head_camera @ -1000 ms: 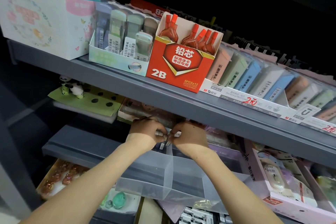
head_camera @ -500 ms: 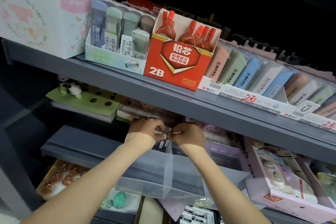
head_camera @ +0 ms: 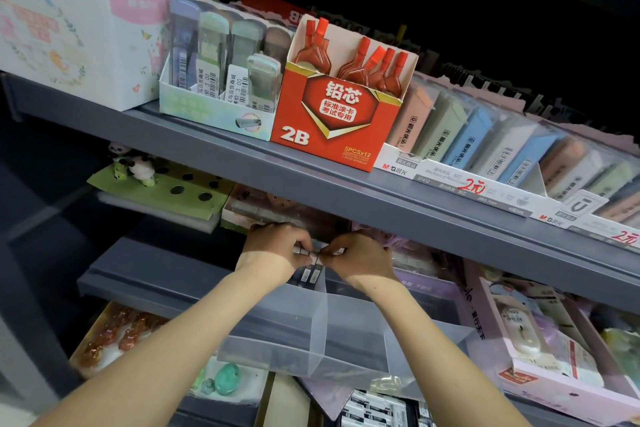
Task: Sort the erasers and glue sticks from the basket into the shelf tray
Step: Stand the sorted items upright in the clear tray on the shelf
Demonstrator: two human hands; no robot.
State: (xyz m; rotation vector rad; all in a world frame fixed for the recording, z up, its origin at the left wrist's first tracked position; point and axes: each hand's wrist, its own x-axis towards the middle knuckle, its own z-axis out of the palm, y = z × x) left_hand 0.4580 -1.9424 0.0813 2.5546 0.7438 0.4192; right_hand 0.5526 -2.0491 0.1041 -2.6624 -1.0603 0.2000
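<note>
My left hand (head_camera: 277, 246) and my right hand (head_camera: 360, 258) meet fingertip to fingertip just under the upper shelf's front edge. The left fingers curl round a small grey stick (head_camera: 304, 251). The right fingers pinch a small white piece (head_camera: 334, 251) right beside it; I cannot tell whether it is part of the same item. Two small dark packs with barcode labels (head_camera: 310, 274) hang just below the hands. Directly beneath stands a translucent plastic tray (head_camera: 277, 326), split by an upright divider (head_camera: 320, 319). No basket shows.
The grey upper shelf (head_camera: 311, 191) hangs low over the hands and carries a red 2B lead box (head_camera: 329, 121), lead cases and pastel erasers (head_camera: 485, 139). A pink box (head_camera: 540, 357) sits right of the tray, a green panda display (head_camera: 156, 187) at the left.
Both hands stay together at the same spot above the tray, only shifting slightly. The view has tilted a little.
</note>
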